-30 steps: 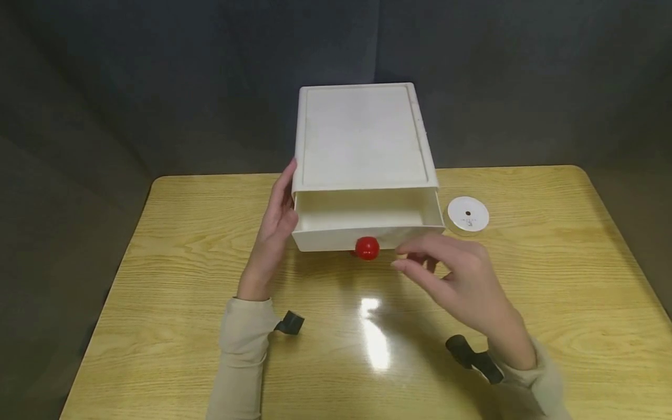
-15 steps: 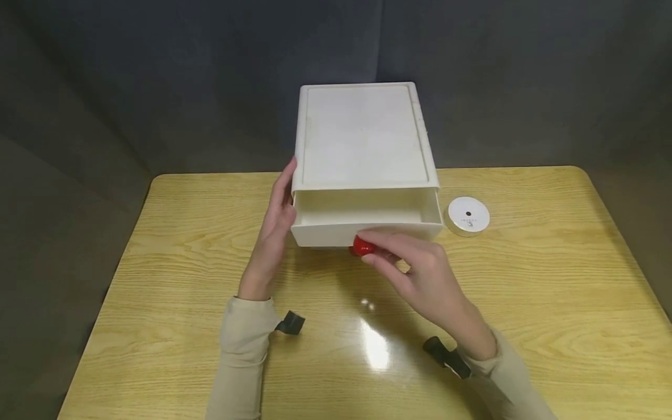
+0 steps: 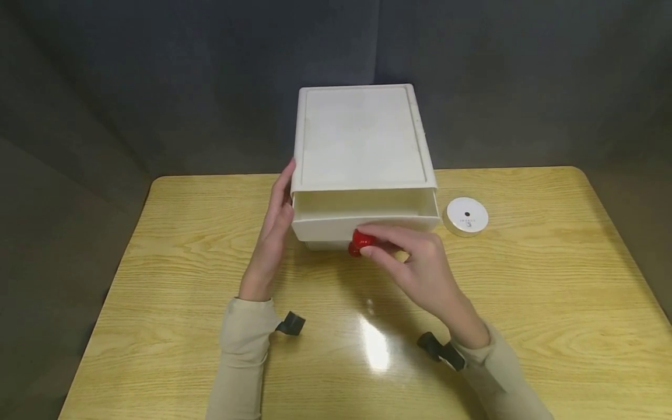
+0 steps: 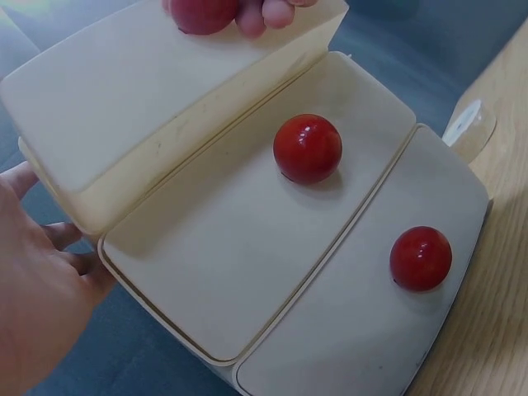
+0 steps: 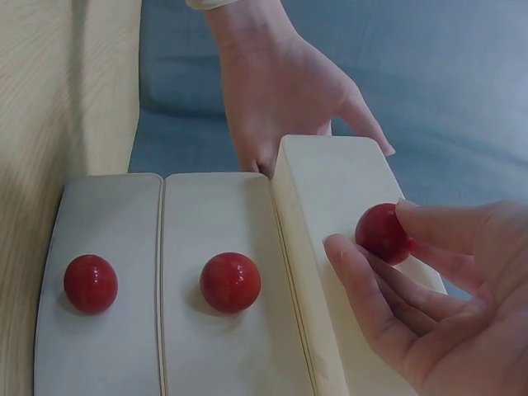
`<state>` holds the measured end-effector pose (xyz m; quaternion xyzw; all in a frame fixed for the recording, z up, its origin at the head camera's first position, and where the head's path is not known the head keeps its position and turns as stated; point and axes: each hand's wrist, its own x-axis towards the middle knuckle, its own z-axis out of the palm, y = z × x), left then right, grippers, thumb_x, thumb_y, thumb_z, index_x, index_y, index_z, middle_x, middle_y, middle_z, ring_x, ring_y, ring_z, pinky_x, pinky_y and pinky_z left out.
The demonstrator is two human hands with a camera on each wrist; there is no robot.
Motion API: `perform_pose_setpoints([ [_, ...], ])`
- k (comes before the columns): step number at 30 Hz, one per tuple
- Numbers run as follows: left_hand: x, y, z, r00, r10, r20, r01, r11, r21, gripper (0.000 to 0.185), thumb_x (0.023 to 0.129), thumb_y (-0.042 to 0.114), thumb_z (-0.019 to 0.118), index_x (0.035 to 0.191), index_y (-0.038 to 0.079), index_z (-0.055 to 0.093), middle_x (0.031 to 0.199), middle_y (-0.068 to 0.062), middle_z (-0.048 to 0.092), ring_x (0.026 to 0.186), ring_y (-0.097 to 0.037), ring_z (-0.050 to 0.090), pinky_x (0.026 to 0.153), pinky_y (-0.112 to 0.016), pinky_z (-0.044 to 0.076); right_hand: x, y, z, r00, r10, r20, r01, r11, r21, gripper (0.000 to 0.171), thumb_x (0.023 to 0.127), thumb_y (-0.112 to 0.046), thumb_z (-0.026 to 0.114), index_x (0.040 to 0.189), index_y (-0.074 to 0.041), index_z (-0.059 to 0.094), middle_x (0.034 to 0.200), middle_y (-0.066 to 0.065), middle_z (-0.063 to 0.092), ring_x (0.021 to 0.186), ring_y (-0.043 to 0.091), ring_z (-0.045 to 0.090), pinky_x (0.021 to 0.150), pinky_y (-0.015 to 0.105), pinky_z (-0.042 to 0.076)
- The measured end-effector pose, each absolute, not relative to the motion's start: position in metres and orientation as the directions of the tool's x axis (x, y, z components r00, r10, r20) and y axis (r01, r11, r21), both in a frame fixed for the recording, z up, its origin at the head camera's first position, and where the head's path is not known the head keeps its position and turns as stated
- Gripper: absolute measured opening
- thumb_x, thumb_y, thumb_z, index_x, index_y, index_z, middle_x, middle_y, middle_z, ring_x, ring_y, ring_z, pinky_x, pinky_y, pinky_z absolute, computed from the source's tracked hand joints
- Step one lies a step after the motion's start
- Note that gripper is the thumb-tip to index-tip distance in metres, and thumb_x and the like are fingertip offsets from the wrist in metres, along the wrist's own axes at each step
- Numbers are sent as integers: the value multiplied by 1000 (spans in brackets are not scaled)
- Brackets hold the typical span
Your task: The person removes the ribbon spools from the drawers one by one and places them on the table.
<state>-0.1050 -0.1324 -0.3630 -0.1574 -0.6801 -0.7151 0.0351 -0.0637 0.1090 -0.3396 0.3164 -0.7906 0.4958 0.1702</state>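
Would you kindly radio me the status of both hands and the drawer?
Right hand pinching top drawer's red knob; left hand against cabinet's side. Drawer partly open. White roll off right, not blocking.

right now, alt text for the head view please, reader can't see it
A person's right hand pinches the red knob on the partly open top drawer of a white drawer unit; left hand against its side. At right, a white spool sits on a wood-grain table.

Nothing legible tbh. Only print I spot: tiny dark lettering [image 3: 466, 221] plus little mark [image 3: 469, 224] on top face of white roll [image 3: 466, 216], right of drawer cabinet [image 3: 362, 137]. Too small to read.
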Motion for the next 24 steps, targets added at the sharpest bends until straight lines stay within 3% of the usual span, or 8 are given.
perform_pose_setpoints([
  [8, -105, -132, -362, -952, 167, 255, 247, -72, 966, 69, 101, 39, 38, 166, 26, 21, 169, 15, 19, 155, -5, 13, 125, -52, 6, -67, 107, -338, -800, -292, 524, -597, 313, -738, 30, 82, 8, 82, 111, 1, 78, 103, 9, 78, 82, 18, 75, 73, 21, 59],
  [24, -106, -131, -364, -943, 159, 293, 283, -83, 956, 67, 104, 30, 42, 167, 20, 20, 170, 11, 18, 156, -6, 12, 126, -42, 8, -82, 105, -336, -854, -257, 453, -515, 289, -807, 29, 85, 7, 81, 113, 0, 78, 102, 9, 79, 83, 18, 74, 74, 22, 59],
])
